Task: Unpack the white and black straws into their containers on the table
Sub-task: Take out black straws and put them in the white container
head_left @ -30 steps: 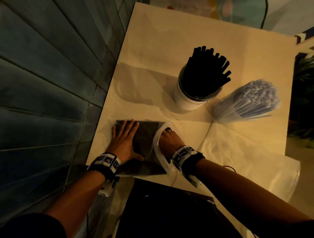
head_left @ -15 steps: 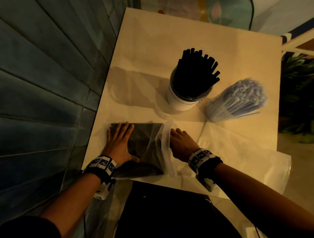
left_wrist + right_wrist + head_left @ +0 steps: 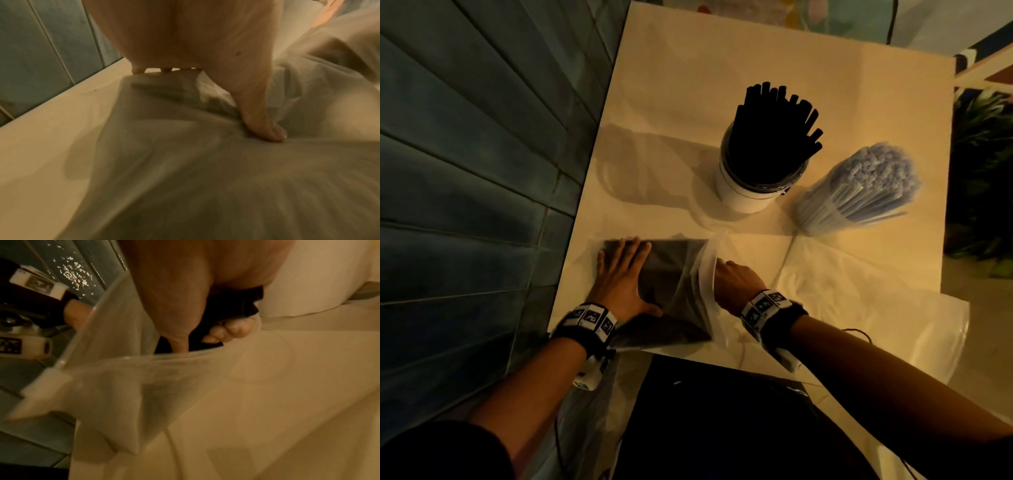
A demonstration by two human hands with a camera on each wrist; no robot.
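Note:
A clear plastic bag (image 3: 688, 294) of black straws lies at the table's near left corner. My left hand (image 3: 623, 274) presses flat on it, thumb (image 3: 261, 116) spread on the plastic (image 3: 185, 162). My right hand (image 3: 736, 277) is at the bag's open mouth; in the right wrist view its fingers (image 3: 232, 331) and thumb curl round a bundle of black straws (image 3: 226, 309) inside. Behind stand a white cup (image 3: 743, 195) full of black straws (image 3: 774, 137) and a clear container of white straws (image 3: 859, 188), tilted to the right.
A flattened empty plastic bag (image 3: 859, 308) lies on the cream table (image 3: 722, 51) right of my hands. A dark shape (image 3: 722, 411) sits just below the near edge. A blue-green boarded wall (image 3: 465, 171) runs along the left; plants (image 3: 983, 171) stand beyond the right edge.
My right hand has drawn back to the right, from deep inside the bag to its mouth. The left hand stays flat on the bag.

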